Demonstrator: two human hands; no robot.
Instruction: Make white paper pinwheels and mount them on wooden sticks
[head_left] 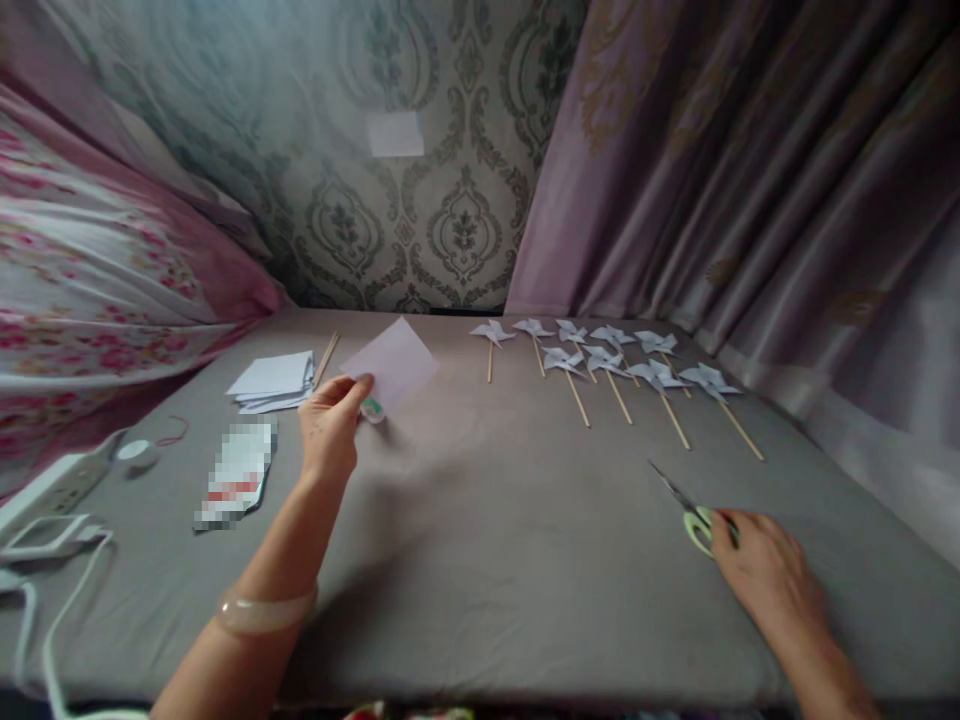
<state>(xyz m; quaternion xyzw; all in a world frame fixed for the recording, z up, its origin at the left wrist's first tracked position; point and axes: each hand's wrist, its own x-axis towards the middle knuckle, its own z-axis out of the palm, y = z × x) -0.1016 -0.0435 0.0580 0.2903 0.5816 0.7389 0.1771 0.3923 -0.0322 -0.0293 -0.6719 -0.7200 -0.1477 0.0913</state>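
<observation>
My left hand (328,425) is raised over the grey cloth surface (480,560), pinching a square sheet of pale paper (391,362) by its lower corner. A small green and white object (372,408) lies just under that corner. My right hand (765,572) rests at the right, its fingers on the pale green handles of a pair of scissors (690,505) that lies on the surface with its blades pointing up and left.
Several white paper pinwheels on wooden sticks (607,365) lie in rows at the back right. A stack of white paper (274,382) and spare sticks (325,360) lie at the back left. A power strip (52,490), tape roll (136,455), blurred packet (238,472) and cables sit left. Curtains hang right.
</observation>
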